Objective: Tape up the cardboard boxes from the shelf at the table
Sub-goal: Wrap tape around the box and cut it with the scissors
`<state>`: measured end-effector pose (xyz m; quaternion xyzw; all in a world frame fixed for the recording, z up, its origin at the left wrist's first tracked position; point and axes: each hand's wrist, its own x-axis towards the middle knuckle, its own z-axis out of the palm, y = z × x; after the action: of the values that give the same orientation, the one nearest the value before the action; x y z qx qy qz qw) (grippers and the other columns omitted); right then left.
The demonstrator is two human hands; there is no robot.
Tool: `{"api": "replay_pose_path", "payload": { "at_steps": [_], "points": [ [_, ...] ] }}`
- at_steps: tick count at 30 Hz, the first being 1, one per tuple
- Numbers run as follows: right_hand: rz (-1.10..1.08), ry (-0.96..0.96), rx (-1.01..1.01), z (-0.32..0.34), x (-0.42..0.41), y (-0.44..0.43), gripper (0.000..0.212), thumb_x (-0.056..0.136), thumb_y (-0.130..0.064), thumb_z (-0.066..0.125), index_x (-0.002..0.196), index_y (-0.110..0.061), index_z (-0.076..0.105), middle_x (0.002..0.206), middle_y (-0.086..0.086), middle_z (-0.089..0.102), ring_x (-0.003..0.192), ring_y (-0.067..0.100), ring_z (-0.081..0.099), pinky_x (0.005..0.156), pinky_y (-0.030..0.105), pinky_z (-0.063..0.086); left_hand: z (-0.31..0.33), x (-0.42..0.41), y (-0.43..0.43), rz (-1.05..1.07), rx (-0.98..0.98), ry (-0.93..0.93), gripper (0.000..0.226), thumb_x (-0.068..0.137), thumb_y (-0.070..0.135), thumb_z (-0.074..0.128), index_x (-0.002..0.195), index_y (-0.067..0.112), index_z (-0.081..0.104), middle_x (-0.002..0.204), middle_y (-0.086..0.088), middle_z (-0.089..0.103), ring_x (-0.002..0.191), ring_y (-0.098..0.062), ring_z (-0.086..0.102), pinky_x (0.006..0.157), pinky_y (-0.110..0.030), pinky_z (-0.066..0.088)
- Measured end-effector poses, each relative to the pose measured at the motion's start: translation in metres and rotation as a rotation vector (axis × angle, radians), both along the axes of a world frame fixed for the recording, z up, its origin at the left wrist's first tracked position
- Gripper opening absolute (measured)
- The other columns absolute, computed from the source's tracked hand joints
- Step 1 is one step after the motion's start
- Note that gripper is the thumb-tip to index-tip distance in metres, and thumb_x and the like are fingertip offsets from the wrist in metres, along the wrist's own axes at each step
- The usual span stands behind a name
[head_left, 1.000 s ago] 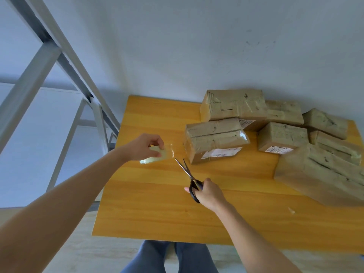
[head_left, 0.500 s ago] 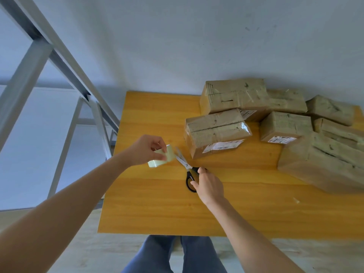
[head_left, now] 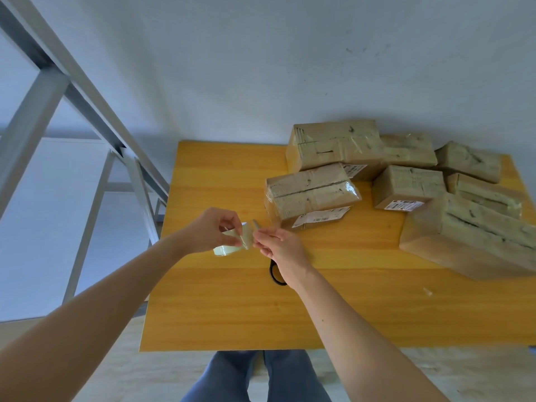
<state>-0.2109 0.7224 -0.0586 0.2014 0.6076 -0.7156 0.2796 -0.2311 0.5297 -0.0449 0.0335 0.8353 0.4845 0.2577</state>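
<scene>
My left hand (head_left: 208, 229) holds a roll of clear tape (head_left: 229, 245) just above the yellow table (head_left: 232, 309). My right hand (head_left: 278, 246) reaches over to the roll, and its fingertips pinch the tape at the roll's right edge. The black-handled scissors (head_left: 274, 276) lie on the table under my right hand, with only a handle loop and the blade tip showing. Several taped cardboard boxes are grouped at the table's back right. The nearest box (head_left: 310, 195) lies just beyond my hands.
A grey metal shelf frame (head_left: 87, 91) stands to the left of the table. A small tape scrap (head_left: 427, 291) lies near the right front. A large box (head_left: 470, 236) fills the right side. My legs (head_left: 255, 378) are at the table's front edge.
My right hand has set the scissors down on the table and moved left to the tape roll. My left hand has kept the roll in about the same place.
</scene>
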Motion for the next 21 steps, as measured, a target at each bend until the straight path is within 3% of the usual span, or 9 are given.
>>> {"api": "replay_pose_path", "payload": {
  "at_steps": [3, 5, 7, 9, 11, 13, 16, 18, 21],
  "points": [
    [-0.015, 0.005, 0.04, -0.003, 0.0, -0.003, 0.002, 0.087, -0.004, 0.071, 0.087, -0.005, 0.069, 0.074, 0.006, 0.067, 0.069, 0.015, 0.059, 0.07, 0.022, 0.049, 0.0, 0.004, 0.001, -0.001, -0.009, -0.005, 0.021, 0.074, 0.003, 0.079, 0.081, 0.019, 0.068, 0.085, -0.009, 0.071, 0.083, -0.023, 0.066, 0.082, -0.033, 0.051],
    [-0.012, 0.007, 0.105, -0.007, -0.001, -0.006, 0.003, 0.088, -0.005, 0.07, 0.086, -0.005, 0.068, 0.073, 0.005, 0.066, 0.063, 0.01, 0.058, 0.064, 0.017, 0.048, -0.001, 0.006, 0.003, 0.012, -0.031, -0.013, 0.032, 0.075, 0.003, 0.079, 0.09, 0.029, 0.066, 0.081, -0.007, 0.071, 0.073, -0.018, 0.062, 0.069, -0.025, 0.047],
    [0.013, 0.008, 0.189, -0.012, -0.003, -0.009, 0.007, 0.089, -0.006, 0.068, 0.083, -0.009, 0.067, 0.069, 0.003, 0.064, 0.06, 0.008, 0.056, 0.061, 0.015, 0.046, -0.002, 0.006, 0.005, 0.023, -0.024, -0.042, 0.068, 0.074, 0.002, 0.079, 0.121, 0.043, 0.05, 0.073, -0.002, 0.07, 0.062, -0.008, 0.056, 0.06, -0.019, 0.044],
    [0.053, 0.033, 0.263, -0.017, -0.004, -0.012, 0.009, 0.091, -0.007, 0.065, 0.082, -0.01, 0.066, 0.065, 0.001, 0.061, 0.058, 0.008, 0.052, 0.061, 0.018, 0.044, -0.007, 0.006, 0.005, 0.041, -0.047, -0.078, 0.104, 0.073, 0.004, 0.081, 0.142, 0.052, 0.02, 0.081, 0.0, 0.072, 0.061, -0.001, 0.057, 0.059, -0.018, 0.044],
    [0.119, 0.093, 0.376, -0.022, -0.006, -0.015, 0.01, 0.091, -0.011, 0.065, 0.081, -0.012, 0.064, 0.067, 0.002, 0.062, 0.06, 0.01, 0.055, 0.063, 0.022, 0.046, -0.015, 0.007, 0.005, 0.054, -0.088, -0.081, 0.111, 0.071, 0.006, 0.083, 0.148, 0.047, 0.013, 0.091, -0.002, 0.072, 0.072, 0.001, 0.059, 0.061, -0.015, 0.043],
    [0.163, 0.109, 0.452, -0.026, -0.009, -0.015, 0.012, 0.09, -0.015, 0.067, 0.08, -0.014, 0.061, 0.071, 0.004, 0.064, 0.064, 0.015, 0.057, 0.069, 0.03, 0.05, -0.022, 0.009, 0.007, 0.081, -0.103, -0.068, 0.106, 0.07, 0.006, 0.083, 0.149, 0.04, 0.02, 0.092, -0.001, 0.073, 0.085, -0.003, 0.064, 0.065, -0.014, 0.045],
    [0.124, -0.044, 0.291, -0.03, -0.014, -0.013, 0.014, 0.09, -0.009, 0.067, 0.077, -0.008, 0.063, 0.065, 0.004, 0.061, 0.059, 0.014, 0.055, 0.068, 0.028, 0.052, -0.03, 0.011, 0.008, 0.151, -0.108, -0.081, 0.084, 0.07, 0.004, 0.082, 0.14, 0.03, 0.043, 0.089, 0.001, 0.073, 0.089, -0.007, 0.065, 0.065, -0.011, 0.044],
    [0.096, -0.139, 0.167, -0.03, -0.016, -0.012, 0.017, 0.091, -0.006, 0.066, 0.075, -0.007, 0.062, 0.066, 0.005, 0.06, 0.058, 0.013, 0.054, 0.064, 0.024, 0.051, -0.033, 0.009, 0.007, 0.169, -0.103, -0.109, 0.055, 0.07, 0.002, 0.082, 0.117, 0.024, 0.063, 0.09, 0.005, 0.07, 0.089, -0.003, 0.064, 0.062, -0.006, 0.043],
    [0.135, -0.144, 0.161, -0.032, -0.016, -0.009, 0.015, 0.092, -0.008, 0.067, 0.077, -0.008, 0.062, 0.069, 0.004, 0.06, 0.059, 0.01, 0.052, 0.061, 0.02, 0.048, -0.034, 0.008, 0.005, 0.163, -0.084, -0.121, 0.029, 0.07, -0.004, 0.08, 0.086, 0.017, 0.069, 0.088, 0.007, 0.071, 0.084, 0.004, 0.066, 0.066, -0.006, 0.046]
  ]
}}
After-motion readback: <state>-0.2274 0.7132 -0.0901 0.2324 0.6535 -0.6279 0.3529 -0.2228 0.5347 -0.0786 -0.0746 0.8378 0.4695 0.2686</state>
